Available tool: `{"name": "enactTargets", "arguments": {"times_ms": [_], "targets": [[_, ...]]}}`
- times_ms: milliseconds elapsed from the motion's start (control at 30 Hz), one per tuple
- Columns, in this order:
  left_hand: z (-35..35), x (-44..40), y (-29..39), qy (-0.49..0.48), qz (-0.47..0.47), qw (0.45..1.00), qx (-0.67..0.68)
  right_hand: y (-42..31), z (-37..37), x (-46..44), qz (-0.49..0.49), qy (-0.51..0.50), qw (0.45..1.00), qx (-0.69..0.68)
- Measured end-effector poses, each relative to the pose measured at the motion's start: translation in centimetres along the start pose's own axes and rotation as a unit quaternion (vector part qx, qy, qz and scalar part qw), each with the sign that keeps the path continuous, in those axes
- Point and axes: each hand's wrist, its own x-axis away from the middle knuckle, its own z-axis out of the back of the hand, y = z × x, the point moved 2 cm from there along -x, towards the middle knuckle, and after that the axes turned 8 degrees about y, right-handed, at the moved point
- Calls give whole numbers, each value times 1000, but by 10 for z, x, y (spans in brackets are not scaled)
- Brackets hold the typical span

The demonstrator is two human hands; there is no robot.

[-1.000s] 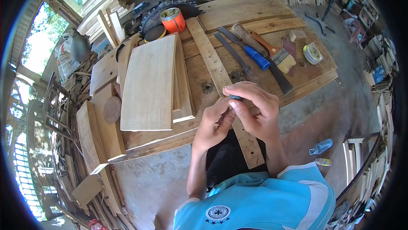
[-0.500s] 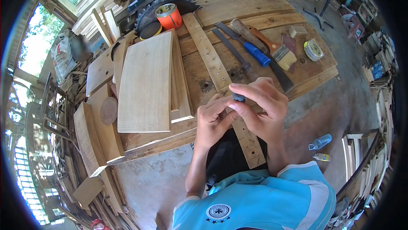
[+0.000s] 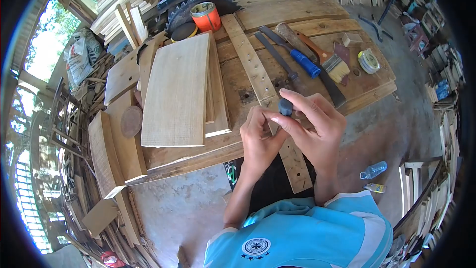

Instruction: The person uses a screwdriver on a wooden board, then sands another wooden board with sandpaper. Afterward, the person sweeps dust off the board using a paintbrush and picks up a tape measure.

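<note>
My right hand pinches a small dark blue-black piece between thumb and index finger. Close against it on the left, my left hand has its fingers curled together, its fingertips meeting the right thumb; what lies inside them is hidden. Both hands are over the near edge of the workbench, above a long wooden strip with holes. Beyond them lie a blue-handled tool, a flat file and a brush.
Pale boards are stacked on the bench's left half. Behind them stand an orange can and a toothed saw blade. A tape roll lies at the right. On the floor is a plastic bottle.
The small dark piece now shows more between my right thumb and index finger. Both hands have shifted slightly right in view, and the right index finger is raised more.
</note>
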Motion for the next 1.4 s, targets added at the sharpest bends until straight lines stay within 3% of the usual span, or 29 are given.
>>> {"name": "enactTargets", "arguments": {"times_ms": [133, 200, 267, 333, 467, 533, 667, 733, 800, 933, 1000, 1067, 1133, 1167, 1233, 1400], "targets": [[4, -11, 2, -63, -19, 996, 58, 2, 1, -4, 20, -40, 996, -72], [5, -9, -1, -181, 10, 974, 138, 5, 2, -5, 34, -64, 992, -101], [9, -11, 1, -209, 48, 966, 145, 6, 10, -9, 35, -99, 990, -99], [10, -13, -3, -206, -3, 972, 113, 6, 11, -9, 36, -137, 985, -94], [11, -3, -11, -94, 10, 995, 45, 4, 2, -6, 94, -79, 988, -97], [3, -5, 2, -62, -32, 997, 24, 1, 4, -7, 95, -78, 988, -95], [-4, -3, 2, 8, -17, 1000, 24, 1, 3, 1, 56, -30, 997, -46], [-6, -7, 5, 26, -45, 995, -84, -1, 6, -1, 27, -44, 998, -38], [-8, -13, 3, 28, -78, 994, -73, -3, 8, -3, 35, -55, 997, -41], [0, -20, -4, -85, -122, 988, 44, -3, 7, -4, 27, -55, 996, -67], [9, -12, -11, -180, 23, 979, 90, -1, 6, -3, 38, -54, 995, -79], [9, -13, -10, -157, -5, 984, 88, 5, 4, -5, 51, -57, 993, -93], [7, -15, -5, -135, -33, 987, 86, 10, 3, -9, 176, -18, 984, -18], [5, -15, 0, -101, -48, 992, 66, 10, 3, -7, 175, -20, 984, -20], [-3, -12, 5, -47, -67, 996, 45, 12, 6, -3, 75, -20, 996, -31], [-11, -14, -3, 6, -67, 997, 35, 1, 7, -3, 59, -41, 997, -39]]}}
